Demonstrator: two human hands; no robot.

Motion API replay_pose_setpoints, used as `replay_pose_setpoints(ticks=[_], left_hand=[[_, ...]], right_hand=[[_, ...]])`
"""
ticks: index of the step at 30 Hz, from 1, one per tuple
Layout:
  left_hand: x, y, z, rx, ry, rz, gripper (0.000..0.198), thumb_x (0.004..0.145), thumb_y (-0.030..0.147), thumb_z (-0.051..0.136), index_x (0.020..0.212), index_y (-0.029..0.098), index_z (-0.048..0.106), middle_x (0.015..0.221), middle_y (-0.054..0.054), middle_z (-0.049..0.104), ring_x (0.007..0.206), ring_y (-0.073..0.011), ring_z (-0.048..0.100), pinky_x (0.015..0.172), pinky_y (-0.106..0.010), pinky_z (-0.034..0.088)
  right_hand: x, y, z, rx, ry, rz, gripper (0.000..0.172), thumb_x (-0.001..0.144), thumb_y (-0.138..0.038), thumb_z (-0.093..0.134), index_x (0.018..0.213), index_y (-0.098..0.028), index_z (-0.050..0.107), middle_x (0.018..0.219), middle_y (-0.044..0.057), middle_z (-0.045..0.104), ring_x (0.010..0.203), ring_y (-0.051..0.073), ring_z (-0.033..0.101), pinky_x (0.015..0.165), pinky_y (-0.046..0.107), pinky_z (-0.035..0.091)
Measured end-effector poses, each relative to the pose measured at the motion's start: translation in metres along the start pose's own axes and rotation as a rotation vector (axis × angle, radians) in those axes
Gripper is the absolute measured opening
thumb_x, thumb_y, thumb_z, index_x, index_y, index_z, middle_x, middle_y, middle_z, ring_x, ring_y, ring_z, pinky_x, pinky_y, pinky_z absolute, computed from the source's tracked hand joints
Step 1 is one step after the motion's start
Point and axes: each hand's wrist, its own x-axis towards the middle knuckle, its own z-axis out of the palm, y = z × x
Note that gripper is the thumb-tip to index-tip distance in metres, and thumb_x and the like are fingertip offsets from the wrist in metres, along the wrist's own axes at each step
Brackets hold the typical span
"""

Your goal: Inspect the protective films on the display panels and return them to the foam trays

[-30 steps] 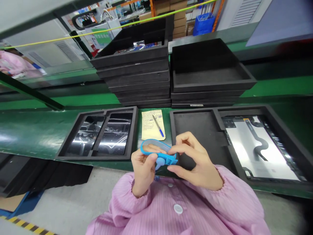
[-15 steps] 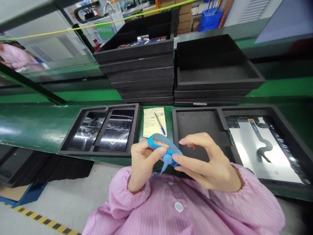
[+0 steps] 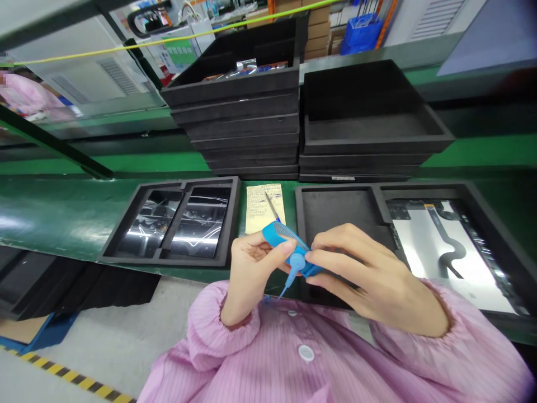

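A blue wrist strap (image 3: 282,238) with a round blue snap and a thin cord hanging from it is held between both hands, just above the near edge of the green bench. My left hand (image 3: 251,274) pinches the band from the left with thumb and fingers closed. My right hand (image 3: 369,280) grips the strap's buckle end from the right, fingers curled round it. Behind the hands lies a black foam tray (image 3: 335,193) whose left pocket is bare and whose right pocket holds a white panel (image 3: 444,252) with a black flex cable.
A second foam tray (image 3: 232,224) with two dark glossy screens lies at the left. Between the trays is a yellow note (image 3: 262,210) with a pen. Two stacks of black foam trays (image 3: 243,120) stand behind. Another person in pink (image 3: 25,95) is far left.
Both hands rose slightly and moved right with the strap. My right fingers closed down onto the buckle end, and the band turned so its loop looks narrower.
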Motion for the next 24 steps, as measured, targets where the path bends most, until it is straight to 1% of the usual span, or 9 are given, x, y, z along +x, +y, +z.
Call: replay_pose_setpoints(ticks=[3,6,8,11,13,16,18,21,24], left_hand=[[0.001,-0.001,-0.002,-0.002,-0.017,-0.021,0.011,0.075,0.029,0.075,0.080,0.019,0.074,0.068,0.000,0.074,0.058,-0.0127,0.070,0.054,-0.021,0.062],[-0.001,-0.003,-0.003,0.013,-0.071,0.009,0.035,0.060,0.015,0.085,0.092,0.019,0.072,0.082,-0.001,0.076,0.068,-0.0135,0.073,0.067,-0.022,0.063],[-0.003,-0.003,-0.002,0.064,-0.066,0.028,0.041,0.056,0.006,0.084,0.093,0.018,0.071,0.083,-0.001,0.075,0.068,-0.0112,0.072,0.067,-0.017,0.061],[-0.008,-0.001,0.001,0.149,-0.017,0.042,0.032,0.063,0.006,0.079,0.092,0.018,0.072,0.079,0.001,0.076,0.067,-0.0090,0.072,0.064,-0.011,0.060],[-0.011,0.001,0.004,0.169,-0.008,0.056,0.030,0.066,0.007,0.078,0.093,0.019,0.073,0.080,0.003,0.077,0.072,-0.0096,0.073,0.069,-0.012,0.060],[-0.012,0.004,0.006,0.157,-0.007,0.088,0.021,0.071,0.010,0.076,0.088,0.021,0.074,0.083,0.005,0.077,0.077,-0.0106,0.074,0.075,-0.015,0.061],[-0.011,0.006,0.006,0.150,-0.021,0.094,0.018,0.075,0.012,0.073,0.088,0.023,0.074,0.080,0.007,0.077,0.074,-0.0108,0.074,0.074,-0.017,0.063],[-0.007,0.010,0.006,0.202,-0.046,0.113,0.013,0.079,0.014,0.069,0.086,0.023,0.074,0.072,0.008,0.075,0.067,-0.0119,0.074,0.068,-0.019,0.064],[-0.003,0.014,0.006,0.321,-0.046,0.196,0.009,0.078,0.013,0.069,0.081,0.020,0.073,0.071,0.006,0.076,0.063,-0.0134,0.074,0.064,-0.017,0.063]], right_hand=[[0.000,0.003,0.003,0.043,0.011,0.007,0.009,0.094,-0.012,0.051,0.102,-0.016,0.053,0.095,0.007,0.057,0.083,0.014,0.052,0.071,0.029,0.049],[0.000,0.006,0.007,0.114,0.044,0.013,0.018,0.091,-0.005,0.052,0.105,-0.015,0.051,0.097,0.007,0.059,0.087,0.015,0.054,0.076,0.029,0.051],[0.000,0.009,0.010,0.160,0.054,0.009,0.021,0.090,-0.002,0.053,0.105,-0.015,0.051,0.096,0.006,0.060,0.087,0.014,0.055,0.076,0.028,0.051],[0.002,0.009,0.011,0.190,0.051,0.008,0.019,0.090,-0.001,0.053,0.101,-0.016,0.050,0.093,0.005,0.059,0.084,0.013,0.055,0.076,0.027,0.052],[0.002,0.009,0.011,0.203,0.061,0.004,0.018,0.090,-0.001,0.051,0.101,-0.016,0.050,0.094,0.006,0.059,0.085,0.013,0.055,0.076,0.026,0.052],[0.002,0.008,0.010,0.203,0.087,0.000,0.026,0.087,0.003,0.052,0.107,-0.014,0.051,0.098,0.007,0.059,0.089,0.012,0.055,0.078,0.025,0.053],[0.002,0.008,0.010,0.169,0.113,-0.004,0.029,0.086,0.003,0.055,0.110,-0.013,0.052,0.098,0.007,0.059,0.088,0.012,0.055,0.078,0.024,0.053],[0.001,0.008,0.011,0.113,0.150,0.006,0.025,0.088,-0.002,0.056,0.108,-0.016,0.054,0.095,0.005,0.060,0.084,0.012,0.057,0.073,0.023,0.054],[0.000,0.006,0.013,0.085,0.161,0.069,0.028,0.089,-0.003,0.056,0.111,-0.018,0.053,0.095,0.004,0.061,0.087,0.013,0.060,0.077,0.024,0.055]])
